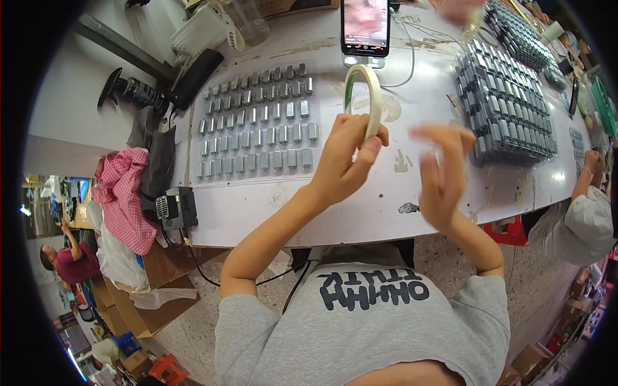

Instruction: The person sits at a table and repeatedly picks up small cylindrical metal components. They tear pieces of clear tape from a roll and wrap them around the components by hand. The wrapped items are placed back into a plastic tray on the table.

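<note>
My left hand (pixel 347 154) grips a narrow cream roll of tape (pixel 375 100), held on edge above the table, with a green inner side showing. To its right, my right hand (pixel 445 170) is raised over the table, blurred by motion; its thumb and forefinger are apart, and nothing shows between them. Left of my left hand lies a clear plastic tray (pixel 283 174) with rows of small silver metal blocks (pixel 253 116). A phone (pixel 365 26) with a lit screen stands beyond the tape roll.
Stacked trays of similar metal blocks (pixel 505 106) stand at the right. At the left are a black spray bottle (pixel 138 92), a pink checked cloth (pixel 122 193) and a small black device (pixel 176 209). A white cable (pixel 412 58) runs beside the phone. Another person (pixel 579 212) sits at the right.
</note>
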A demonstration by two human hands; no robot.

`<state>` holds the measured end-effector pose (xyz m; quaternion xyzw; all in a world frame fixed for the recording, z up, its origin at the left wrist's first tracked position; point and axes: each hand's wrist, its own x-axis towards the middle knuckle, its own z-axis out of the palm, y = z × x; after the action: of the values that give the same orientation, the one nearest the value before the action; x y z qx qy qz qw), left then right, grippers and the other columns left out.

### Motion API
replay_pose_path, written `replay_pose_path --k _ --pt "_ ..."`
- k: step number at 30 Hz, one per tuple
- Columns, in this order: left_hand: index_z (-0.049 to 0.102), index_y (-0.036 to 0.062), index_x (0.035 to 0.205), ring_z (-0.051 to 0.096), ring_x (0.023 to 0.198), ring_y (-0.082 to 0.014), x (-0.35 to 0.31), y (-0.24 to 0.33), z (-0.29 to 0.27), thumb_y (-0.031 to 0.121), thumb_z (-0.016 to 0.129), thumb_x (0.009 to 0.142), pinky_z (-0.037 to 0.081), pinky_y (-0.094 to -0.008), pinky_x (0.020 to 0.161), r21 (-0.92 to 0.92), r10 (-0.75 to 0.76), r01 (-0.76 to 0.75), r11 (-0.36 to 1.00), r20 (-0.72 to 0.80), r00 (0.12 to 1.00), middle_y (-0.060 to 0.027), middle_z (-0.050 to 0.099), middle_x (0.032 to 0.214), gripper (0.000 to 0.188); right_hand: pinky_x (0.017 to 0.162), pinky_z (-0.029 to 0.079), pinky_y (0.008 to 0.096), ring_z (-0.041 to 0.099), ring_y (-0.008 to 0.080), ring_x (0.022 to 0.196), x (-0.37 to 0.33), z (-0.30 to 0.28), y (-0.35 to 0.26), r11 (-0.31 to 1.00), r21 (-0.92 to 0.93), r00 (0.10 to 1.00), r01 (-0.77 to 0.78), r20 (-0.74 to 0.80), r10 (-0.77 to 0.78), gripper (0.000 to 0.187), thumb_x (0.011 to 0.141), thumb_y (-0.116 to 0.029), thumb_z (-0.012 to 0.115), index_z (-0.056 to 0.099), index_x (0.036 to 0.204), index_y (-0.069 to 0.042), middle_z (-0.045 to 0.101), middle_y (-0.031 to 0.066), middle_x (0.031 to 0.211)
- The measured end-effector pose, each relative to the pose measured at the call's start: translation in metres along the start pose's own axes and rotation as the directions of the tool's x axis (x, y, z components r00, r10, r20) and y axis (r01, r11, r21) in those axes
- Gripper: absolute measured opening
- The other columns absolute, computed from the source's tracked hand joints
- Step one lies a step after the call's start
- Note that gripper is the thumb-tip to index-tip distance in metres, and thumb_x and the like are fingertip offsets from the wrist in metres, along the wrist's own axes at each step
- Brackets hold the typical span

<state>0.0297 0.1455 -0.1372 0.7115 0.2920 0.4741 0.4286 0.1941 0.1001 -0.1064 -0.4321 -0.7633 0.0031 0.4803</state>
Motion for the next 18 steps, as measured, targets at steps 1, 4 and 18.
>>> replay_pose_path --k 1,4,18 --pt "0.051 0.0035 0.084 0.038 0.072 -0.0174 0.000 0.001 -0.001 0.010 0.041 0.082 0.031 -0.0307 0.077 -0.065 -0.004 0.005 0.998 0.012 1.000 -0.0048 0.049 0.070 0.012 0.084 0.030 0.0334 0.045 0.0217 0.089 0.004 0.009 0.003 0.988 0.068 0.990 -0.139 0.001 0.139 0.022 0.084 -0.009 0.051 0.055 0.104 -0.002 0.057 0.0088 0.100" --pt "0.051 0.0034 0.083 0.038 0.079 -0.0183 -0.001 0.001 -0.008 0.013 0.038 0.080 0.031 -0.0306 0.080 -0.208 -0.008 0.018 0.978 0.047 0.999 -0.0065 0.052 0.075 0.017 0.086 0.030 0.0321 0.041 0.0205 0.096 0.014 0.019 0.011 0.938 0.234 0.966 -0.255 0.108 0.235 0.021 0.087 -0.016 0.051 0.057 0.104 -0.004 0.055 0.0077 0.102" --pt "0.058 0.0032 0.098 0.047 0.093 -0.0297 0.007 -0.011 -0.005 0.011 0.061 0.072 0.034 -0.0386 0.081 0.535 0.326 -0.324 0.780 0.095 0.941 -0.0104 0.053 0.101 0.027 0.085 0.036 0.0345 0.042 0.0224 0.095 0.022 0.030 0.024 0.910 0.395 0.975 -0.127 0.216 0.043 0.018 0.081 -0.018 0.062 0.063 0.097 -0.009 0.056 0.0039 0.108"
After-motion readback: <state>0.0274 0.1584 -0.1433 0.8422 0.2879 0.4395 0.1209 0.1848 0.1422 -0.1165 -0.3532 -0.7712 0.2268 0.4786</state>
